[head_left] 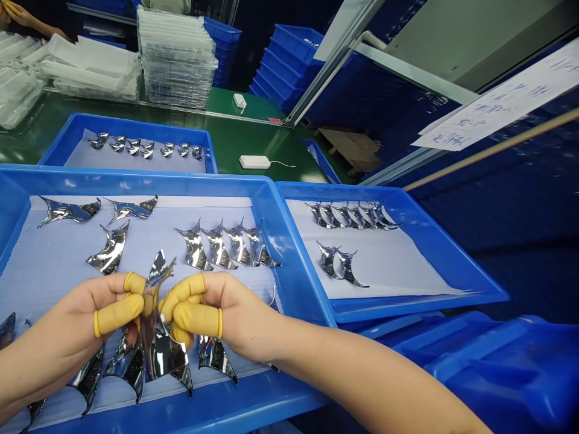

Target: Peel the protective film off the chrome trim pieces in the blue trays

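Between my two hands a curved chrome trim piece (163, 352) is held up over a blue tray (296, 253). My left hand (102, 310) pinches its left edge with thumb and finger. From the other side my right hand (203, 307) has its fingers closed at the piece's right edge. Yellow finger cots cover fingertips on both hands. Below and around them, similar chrome pieces (194, 246) lie on white paper (149, 241) lining the tray. Some of those pieces are partly hidden by my hands and forearms.
To the right, another blue tray (479, 293) holds more shiny pieces (330, 262). A smaller blue tray (210, 150) with small chrome parts sits behind. Clear plastic trays (176, 57) are stacked at the back, near blue bins (284, 66). Handwritten paper (488, 108) hangs at right.
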Available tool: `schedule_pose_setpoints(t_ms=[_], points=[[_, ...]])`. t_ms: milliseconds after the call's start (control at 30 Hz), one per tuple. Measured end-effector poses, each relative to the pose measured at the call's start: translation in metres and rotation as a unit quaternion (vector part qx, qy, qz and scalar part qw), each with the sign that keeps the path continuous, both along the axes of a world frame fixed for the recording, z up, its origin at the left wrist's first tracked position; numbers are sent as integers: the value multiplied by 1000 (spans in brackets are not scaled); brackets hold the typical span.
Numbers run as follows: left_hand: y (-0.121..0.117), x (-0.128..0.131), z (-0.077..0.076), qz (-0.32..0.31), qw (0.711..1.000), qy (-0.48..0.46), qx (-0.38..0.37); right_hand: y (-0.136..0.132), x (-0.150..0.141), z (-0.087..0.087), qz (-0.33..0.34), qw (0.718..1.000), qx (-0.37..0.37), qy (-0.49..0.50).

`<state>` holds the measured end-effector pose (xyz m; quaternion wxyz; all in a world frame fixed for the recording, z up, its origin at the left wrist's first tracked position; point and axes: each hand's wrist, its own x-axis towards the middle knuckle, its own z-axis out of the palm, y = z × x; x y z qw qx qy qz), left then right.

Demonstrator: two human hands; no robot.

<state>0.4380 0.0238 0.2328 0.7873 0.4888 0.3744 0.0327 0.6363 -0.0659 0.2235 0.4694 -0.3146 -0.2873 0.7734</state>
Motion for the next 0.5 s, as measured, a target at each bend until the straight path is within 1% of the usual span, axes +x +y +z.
schedule_pose_setpoints(t_ms=[67, 133, 233, 333, 400, 500], points=[[-1, 3, 0, -14, 1000, 3, -1, 1, -1, -2, 8, 999, -12, 42], [-1, 5, -1, -20, 1000, 13, -11, 1, -2, -4, 10, 998, -12, 62], [-2, 5, -2, -21, 999, 24, -22, 0, -3, -3, 11, 997, -17, 69], [-2, 6, 0, -16, 999, 28, -5, 0, -2, -2, 9, 998, -28, 54], [-3, 7, 2, 5, 999, 39, 19, 1, -1, -2, 2, 999, -36, 29], [-4, 8, 6, 67, 992, 80, 66, 4, -2, -5, -34, 999, -33, -4]])
